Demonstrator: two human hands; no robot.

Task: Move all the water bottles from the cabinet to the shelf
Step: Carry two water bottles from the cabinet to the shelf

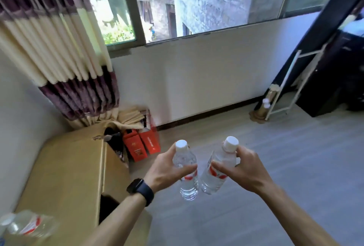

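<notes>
I see left hand (165, 170) curled round left bottle (188, 186), right hand (250, 169) gripping right bottle (213, 180), both right of cardboard box (74, 167).

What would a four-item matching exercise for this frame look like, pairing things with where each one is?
Things:
1. upright bottle
2. tilted bottle
3. blurred bottle
4. red boxes

Places:
A. gripped by the right hand
B. bottom left corner of the view
C. gripped by the left hand
D. on the floor below the curtain

Pairs: 1-C, 2-A, 3-B, 4-D
</notes>
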